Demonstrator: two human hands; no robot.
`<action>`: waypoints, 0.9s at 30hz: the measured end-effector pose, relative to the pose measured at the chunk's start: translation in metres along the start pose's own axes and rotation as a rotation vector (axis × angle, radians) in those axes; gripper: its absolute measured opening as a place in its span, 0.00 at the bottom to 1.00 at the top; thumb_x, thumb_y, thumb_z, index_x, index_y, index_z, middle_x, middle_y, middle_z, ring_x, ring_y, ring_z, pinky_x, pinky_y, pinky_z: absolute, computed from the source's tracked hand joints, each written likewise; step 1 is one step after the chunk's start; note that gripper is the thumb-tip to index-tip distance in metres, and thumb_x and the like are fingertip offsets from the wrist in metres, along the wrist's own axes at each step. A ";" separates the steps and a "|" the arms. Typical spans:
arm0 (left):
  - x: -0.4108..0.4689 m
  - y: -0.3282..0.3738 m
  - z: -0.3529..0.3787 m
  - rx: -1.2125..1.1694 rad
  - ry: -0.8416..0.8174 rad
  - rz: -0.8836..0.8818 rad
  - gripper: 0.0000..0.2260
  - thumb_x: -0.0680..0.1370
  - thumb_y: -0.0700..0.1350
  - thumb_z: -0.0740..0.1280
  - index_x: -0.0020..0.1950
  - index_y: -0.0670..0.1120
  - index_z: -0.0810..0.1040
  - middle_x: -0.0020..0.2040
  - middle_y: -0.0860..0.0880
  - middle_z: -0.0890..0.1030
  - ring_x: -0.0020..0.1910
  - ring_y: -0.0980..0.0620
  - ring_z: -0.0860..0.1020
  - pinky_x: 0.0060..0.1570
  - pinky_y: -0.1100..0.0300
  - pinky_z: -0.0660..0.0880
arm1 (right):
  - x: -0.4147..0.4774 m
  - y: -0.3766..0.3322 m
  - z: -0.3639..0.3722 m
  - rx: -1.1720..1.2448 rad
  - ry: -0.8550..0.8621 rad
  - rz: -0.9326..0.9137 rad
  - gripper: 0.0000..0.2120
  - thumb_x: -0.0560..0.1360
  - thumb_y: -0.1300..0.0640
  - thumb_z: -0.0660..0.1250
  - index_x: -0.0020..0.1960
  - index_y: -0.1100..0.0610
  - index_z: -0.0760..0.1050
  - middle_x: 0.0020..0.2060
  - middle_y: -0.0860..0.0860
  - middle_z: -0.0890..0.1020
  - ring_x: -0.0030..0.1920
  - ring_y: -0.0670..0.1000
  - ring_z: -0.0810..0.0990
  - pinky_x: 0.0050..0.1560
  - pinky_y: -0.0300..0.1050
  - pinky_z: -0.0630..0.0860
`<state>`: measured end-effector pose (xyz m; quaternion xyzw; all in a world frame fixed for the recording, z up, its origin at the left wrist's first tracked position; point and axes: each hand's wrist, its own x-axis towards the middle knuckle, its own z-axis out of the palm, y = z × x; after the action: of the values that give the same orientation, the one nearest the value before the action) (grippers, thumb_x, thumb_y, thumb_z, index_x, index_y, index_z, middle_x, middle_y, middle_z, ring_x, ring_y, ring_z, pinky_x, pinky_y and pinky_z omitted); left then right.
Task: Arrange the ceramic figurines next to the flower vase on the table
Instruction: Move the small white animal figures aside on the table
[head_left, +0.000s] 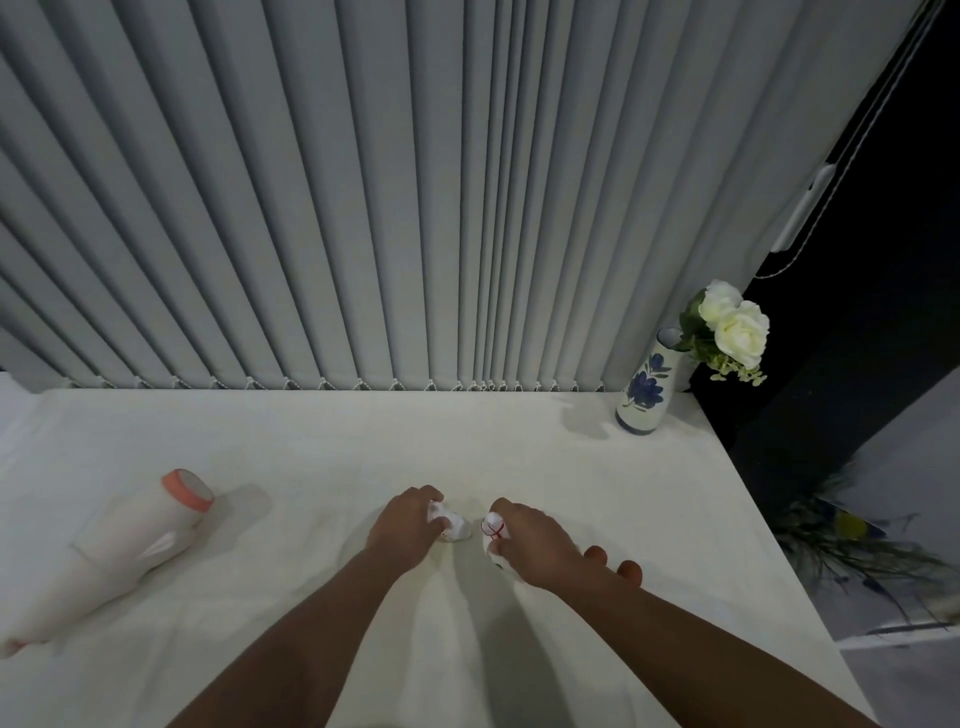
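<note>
My left hand (408, 522) fingers close around one small white figurine (453, 524); my right hand (535, 545) grasps a second figurine with red markings (492, 529). Both sit mid-table toward the near edge. The flower vase (645, 387) stands upright at the far right corner, well apart and nearer my right hand, with bare cloth between. A white bottle (130, 540) lies toward the left edge.

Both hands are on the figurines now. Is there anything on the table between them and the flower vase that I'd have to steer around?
Nothing visible. The left hand and right hand each grip a figurine mid-table, and the white cloth runs bare up to the flower vase at the far right corner. The pink-capped bottle lies off to the left, away from that path.
</note>
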<state>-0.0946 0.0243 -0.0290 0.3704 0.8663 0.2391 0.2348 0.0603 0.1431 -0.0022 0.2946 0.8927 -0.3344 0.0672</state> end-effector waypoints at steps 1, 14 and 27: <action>-0.001 -0.001 0.000 -0.004 0.002 0.002 0.18 0.77 0.47 0.67 0.66 0.47 0.73 0.62 0.44 0.77 0.60 0.46 0.75 0.58 0.57 0.69 | 0.000 0.000 0.000 -0.006 0.004 -0.004 0.08 0.75 0.57 0.64 0.43 0.46 0.67 0.50 0.49 0.82 0.46 0.52 0.76 0.49 0.45 0.70; -0.024 -0.017 -0.015 0.085 0.005 0.090 0.23 0.78 0.48 0.67 0.71 0.48 0.68 0.67 0.47 0.74 0.64 0.47 0.74 0.63 0.55 0.71 | 0.001 0.000 0.002 -0.067 0.096 -0.005 0.17 0.72 0.53 0.69 0.60 0.50 0.73 0.57 0.51 0.81 0.60 0.57 0.76 0.60 0.50 0.72; -0.062 -0.103 -0.103 0.081 0.341 0.105 0.15 0.77 0.43 0.67 0.64 0.46 0.75 0.63 0.47 0.78 0.61 0.45 0.76 0.63 0.52 0.72 | 0.019 -0.102 0.058 -0.238 0.234 -0.159 0.28 0.74 0.51 0.65 0.73 0.49 0.62 0.74 0.50 0.64 0.76 0.57 0.55 0.76 0.55 0.49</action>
<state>-0.1705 -0.1101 0.0046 0.3783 0.8820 0.2752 0.0567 -0.0175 0.0538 0.0039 0.2499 0.9481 -0.1944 -0.0292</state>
